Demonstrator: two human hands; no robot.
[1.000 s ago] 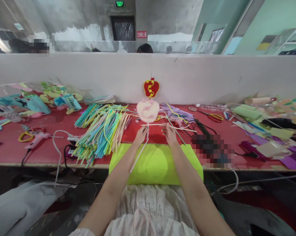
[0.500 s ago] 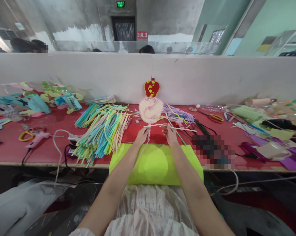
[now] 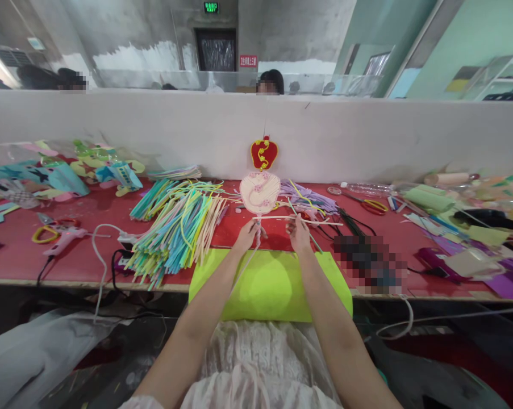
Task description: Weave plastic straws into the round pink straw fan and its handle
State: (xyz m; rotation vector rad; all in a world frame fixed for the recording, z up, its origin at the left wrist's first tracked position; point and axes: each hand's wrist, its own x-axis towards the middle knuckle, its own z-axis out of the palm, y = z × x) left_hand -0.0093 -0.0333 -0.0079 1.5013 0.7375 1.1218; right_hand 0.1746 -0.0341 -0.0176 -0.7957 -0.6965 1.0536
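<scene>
Below a pale pink rounded ornament (image 3: 259, 193), my left hand (image 3: 248, 235) pinches the twisted pink stem (image 3: 259, 227) that hangs from it. A thin pale strand trails from there over a lime-green sheet (image 3: 265, 287). My right hand (image 3: 297, 233) has its fingers closed on a pale pink pipe cleaner (image 3: 277, 217), which lies nearly level and reaches across to the stem. Above the pink piece, a red ornament with yellow flowers (image 3: 263, 153) leans by the white partition. Fingertip detail is too small to make out.
Bundles of coloured pipe cleaners (image 3: 175, 227) lie to the left, purple ones (image 3: 309, 196) to the right. A pink glue gun (image 3: 64, 241) and pliers (image 3: 47, 227) are further left. Yellow-handled scissors (image 3: 373, 205) and cables lie right. A white partition (image 3: 154, 130) stands behind.
The pale pipe cleaner strands, spread apart before, now lie closer to one line. My right hand has shifted slightly right and down. Behind the partition, a person's head has risen.
</scene>
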